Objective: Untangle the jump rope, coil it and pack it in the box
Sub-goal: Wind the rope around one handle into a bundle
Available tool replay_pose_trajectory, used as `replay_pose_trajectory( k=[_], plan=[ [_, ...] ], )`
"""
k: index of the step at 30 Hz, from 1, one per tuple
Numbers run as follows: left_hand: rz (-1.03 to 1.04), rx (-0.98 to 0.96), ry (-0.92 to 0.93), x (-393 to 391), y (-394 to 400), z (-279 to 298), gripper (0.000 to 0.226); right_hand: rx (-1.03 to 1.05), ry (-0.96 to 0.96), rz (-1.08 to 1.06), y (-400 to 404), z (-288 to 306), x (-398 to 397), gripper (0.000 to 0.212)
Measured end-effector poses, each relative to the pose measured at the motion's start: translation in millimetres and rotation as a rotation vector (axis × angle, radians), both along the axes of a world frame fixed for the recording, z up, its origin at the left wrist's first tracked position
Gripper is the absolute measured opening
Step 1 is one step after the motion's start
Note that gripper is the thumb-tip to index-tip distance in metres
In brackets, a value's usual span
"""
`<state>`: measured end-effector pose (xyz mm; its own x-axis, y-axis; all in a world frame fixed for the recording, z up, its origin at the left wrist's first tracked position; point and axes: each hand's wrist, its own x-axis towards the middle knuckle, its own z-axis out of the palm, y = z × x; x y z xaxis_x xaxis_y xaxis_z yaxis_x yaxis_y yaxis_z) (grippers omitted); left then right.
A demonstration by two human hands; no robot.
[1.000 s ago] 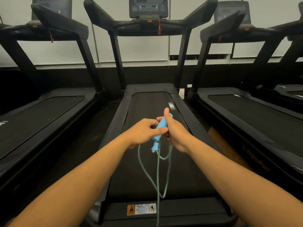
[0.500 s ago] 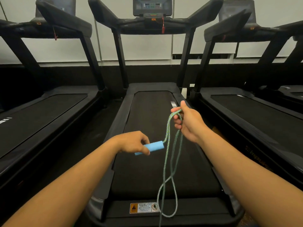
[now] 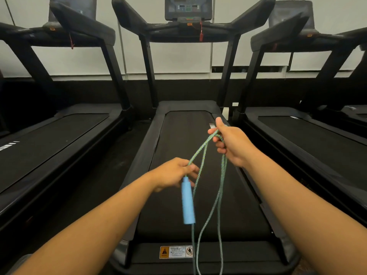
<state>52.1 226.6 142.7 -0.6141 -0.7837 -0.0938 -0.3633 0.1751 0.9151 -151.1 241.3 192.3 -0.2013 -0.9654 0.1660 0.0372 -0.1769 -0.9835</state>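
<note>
Rope (image 3: 201, 155): braided cord, teal flecked with yellow-green, rough woven texture; held in the air over the near half of the middle treadmill, strung between both hands, with several strands hanging down past the near edge of the view.
Handle (image 3: 187, 200): smooth light-blue cylinder, matte, foam-like; hangs upright just below the left hand, slightly blurred, with a strand running out of its lower end.
Left hand (image 3: 174, 173): fingers curled, pinching the rope just above the handle.
Right hand (image 3: 231, 142): farther and to the right, thumb up, fingers curled round gathered loops of rope; strands fall from it beside the forearm.
Treadmill (image 3: 174, 225): black, matte belt between hard plastic side rails; it lies under the hands and runs away to a console (image 3: 188, 7) at the far end.
Sticker (image 3: 176, 251): yellow-and-white warning label on the treadmill's near end.
Key (image 3: 201, 33): red safety clip on a cord, dangling under the console.
Neighbours: a black treadmill on the left (image 3: 49, 135) and one on the right (image 3: 317, 135), parallel to the middle one.
Wall (image 3: 174, 56): pale flat panels above a dark band.
</note>
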Motion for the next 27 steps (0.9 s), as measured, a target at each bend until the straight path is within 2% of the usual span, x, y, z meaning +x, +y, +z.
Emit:
replay_pose_trajectory(
  k=[3, 5, 7, 9, 12, 14, 15, 18, 20, 22, 25, 27],
  plan=[
    [0.082, -0.058, 0.012, 10, -7, 4, 0.029, 0.049, 0.194, -0.096, -1, -8, -18, 0.04],
    [0.132, -0.089, 0.066, 13, -9, 8, 0.028, 0.113, 0.448, -0.141, 0, -16, -26, 0.043],
    [0.167, -0.088, 0.103, 13, -10, 12, 0.03, 0.208, 0.82, -0.105, 1, -23, -28, 0.047],
    [0.142, -0.061, 0.121, 11, -9, 15, 0.031, 0.332, 1.096, -0.024, -3, -32, -24, 0.048],
    [0.067, -0.034, 0.141, 7, -1, 22, 0.032, 0.389, 1.263, 0.078, -4, -43, -11, 0.063],
    [0.041, -0.026, 0.163, 4, 4, 26, 0.032, 0.303, 1.24, 0.198, 1, -45, -3, 0.074],
    [0.033, -0.02, 0.176, 3, 5, 27, 0.032, 0.222, 1.148, 0.291, 6, -45, 1, 0.068],
    [0.013, 0.013, 0.22, 3, 5, 31, 0.034, 0.033, 0.782, 0.471, 9, -48, 13, 0.028],
    [-0.002, 0.039, 0.251, 6, 4, 33, 0.032, -0.022, 0.596, 0.44, 4, -51, 19, 0.02],
    [0.008, 0.05, 0.27, 11, 2, 35, 0.028, -0.076, 0.473, 0.369, 0, -51, 17, 0.027],
    [-0.006, 0.079, 0.272, 21, 3, 34, 0.022, -0.156, 0.319, 0.271, -3, -35, 3, 0.032],
    [-0.067, 0.106, 0.257, 24, 5, 33, 0.018, -0.217, 0.285, 0.206, -2, -24, -4, 0.033]
  ],
)
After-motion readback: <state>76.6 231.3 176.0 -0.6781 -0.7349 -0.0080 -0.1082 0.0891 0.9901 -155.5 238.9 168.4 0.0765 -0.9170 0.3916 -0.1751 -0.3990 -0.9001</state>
